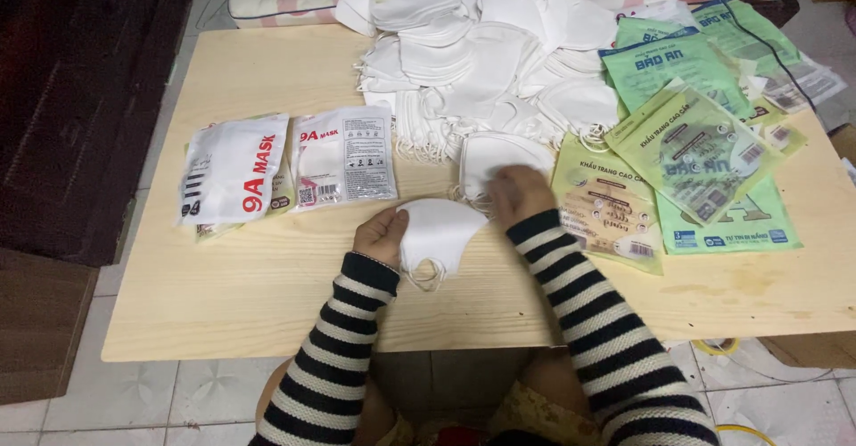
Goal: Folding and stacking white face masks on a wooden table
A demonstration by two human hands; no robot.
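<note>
A folded white face mask (441,232) lies on the light wooden table (267,303) in front of me. My left hand (382,235) grips its left edge. My right hand (520,192) rests, blurred, on another white mask (489,156) just behind it, at the front of a big heap of loose white masks (481,53). Both arms wear black-and-white striped sleeves.
Two white sealed mask packets (234,171) (343,156) lie at the left. Green and clear empty packaging bags (695,152) are fanned out at the right. A black cable (758,36) runs over them. Tiled floor and a dark mat surround the table.
</note>
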